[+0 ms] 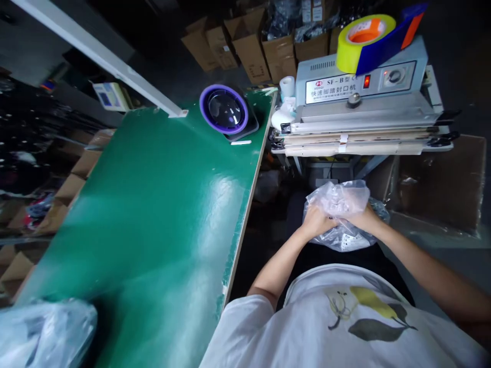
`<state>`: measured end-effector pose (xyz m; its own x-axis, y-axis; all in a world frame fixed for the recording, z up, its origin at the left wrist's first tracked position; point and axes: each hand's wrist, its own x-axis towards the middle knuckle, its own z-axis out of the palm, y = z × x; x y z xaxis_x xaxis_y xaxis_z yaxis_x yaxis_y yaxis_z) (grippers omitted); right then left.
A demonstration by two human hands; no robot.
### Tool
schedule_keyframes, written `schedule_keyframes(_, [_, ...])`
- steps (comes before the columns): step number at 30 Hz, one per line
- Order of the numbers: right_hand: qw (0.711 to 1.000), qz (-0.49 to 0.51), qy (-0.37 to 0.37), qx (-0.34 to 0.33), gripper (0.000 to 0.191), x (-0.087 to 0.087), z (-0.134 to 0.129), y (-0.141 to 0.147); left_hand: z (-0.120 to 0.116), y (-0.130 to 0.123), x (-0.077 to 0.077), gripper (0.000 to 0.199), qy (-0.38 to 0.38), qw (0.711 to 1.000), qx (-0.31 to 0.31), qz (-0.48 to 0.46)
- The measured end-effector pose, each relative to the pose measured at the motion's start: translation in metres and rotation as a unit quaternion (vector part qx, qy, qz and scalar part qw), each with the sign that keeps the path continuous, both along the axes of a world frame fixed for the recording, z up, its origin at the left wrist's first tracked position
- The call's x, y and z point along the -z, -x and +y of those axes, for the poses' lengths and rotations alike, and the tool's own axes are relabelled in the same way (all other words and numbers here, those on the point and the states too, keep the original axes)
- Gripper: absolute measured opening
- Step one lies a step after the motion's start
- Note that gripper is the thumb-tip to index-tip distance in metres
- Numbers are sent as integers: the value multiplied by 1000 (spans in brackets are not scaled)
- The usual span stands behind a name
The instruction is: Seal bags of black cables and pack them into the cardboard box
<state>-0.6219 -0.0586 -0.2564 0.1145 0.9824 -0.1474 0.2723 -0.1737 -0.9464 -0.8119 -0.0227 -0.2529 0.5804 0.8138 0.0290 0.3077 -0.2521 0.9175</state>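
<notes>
A clear plastic bag (345, 237) with a small white label rests at my lap, its crumpled upper end facing the sealing machine (330, 112). My left hand (317, 221) is closed on the bag's left side. On the right side my right hand (360, 214) grips it too, its fingers partly covered by the plastic. What lies inside the bag is hard to make out. The machine stands just beyond the bag, with a lit red switch and a tape dispenser (368, 43) on top.
A green table (153, 204) lies to my left, with a purple-rimmed round device (224, 110) near its far corner and a blurred plastic bag (46, 332) at the near left. Cardboard boxes (249, 46) line the floor beyond. A large plastic-wrapped box (441, 189) is at the right.
</notes>
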Motion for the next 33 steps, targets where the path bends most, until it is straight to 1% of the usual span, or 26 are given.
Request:
schedule_keyframes(3, [999, -13, 10, 39, 32, 7, -4, 5, 2, 2, 2, 47, 18, 1000, 9, 13])
schedule_keyframes(5, [997, 0, 15, 69, 31, 10, -8, 6, 5, 2, 4, 42, 34, 999, 19, 13])
schedule_keyframes(7, [995, 31, 17, 94, 41, 10, -17, 2, 9, 0, 6, 36, 70, 997, 25, -11])
schedule_keyframes(9, [991, 67, 18, 110, 55, 7, -32, -10, 10, -3, 8, 30, 112, 993, 32, -37])
schedule_keyframes(11, [988, 96, 12, 119, 66, 5, -55, -30, 8, -5, 10, 31, 137, 988, 55, -45])
schedule_keyframes(12, [989, 88, 1, 120, 69, 5, -70, -42, 5, -6, 10, 33, 137, 987, 74, -43])
schedule_keyframes(13, [990, 55, -7, 130, 69, 8, -86, -55, 1, -6, 11, 35, 131, 986, 94, -40])
schedule_keyframes(15, [981, -65, 5, 183, 61, 22, -118, -81, -8, -4, 12, 37, 111, 985, 130, -31])
schedule_keyframes(16, [965, -131, 34, 225, 55, 32, -133, -93, -12, -2, 13, 36, 102, 985, 139, -26])
schedule_keyframes(17, [947, -173, 65, 261, 51, 44, -147, -104, -17, 0, 14, 36, 95, 985, 141, -22])
schedule_keyframes(18, [933, -196, 93, 289, 48, 58, -158, -113, -21, 2, 16, 37, 92, 986, 139, -17])
schedule_keyframes(19, [925, -204, 114, 300, 46, 72, -166, -122, -24, 4, 18, 37, 90, 987, 132, -12])
schedule_keyframes(20, [923, -206, 124, 300, 45, 85, -170, -130, -26, 6, 21, 38, 89, 989, 122, -7])
schedule_keyframes(22, [925, -205, 134, 290, 42, 111, -169, -148, -29, 9, 27, 39, 90, 991, 97, 1])
schedule_keyframes(24, [927, -193, 140, 288, 35, 132, -158, -168, -30, 11, 33, 39, 93, 992, 79, 6])
schedule_keyframes(26, [927, -170, 149, 298, 30, 149, -144, -190, -31, 11, 36, 39, 89, 994, 68, 17])
schedule_keyframes(28, [927, -138, 159, 312, 27, 161, -131, -211, -32, 10, 36, 37, 74, 995, 59, 34])
schedule_keyframes(30, [925, -100, 164, 328, 24, 169, -126, -231, -32, 6, 34, 35, 52, 996, 55, 51])
schedule_keyframes(32, [922, -66, 167, 342, 23, 173, -134, -247, -32, 1, 32, 34, 32, 996, 56, 62])
schedule_keyframes(33, [922, -53, 169, 346, 23, 173, -145, -253, -31, -2, 31, 34, 26, 996, 58, 66])
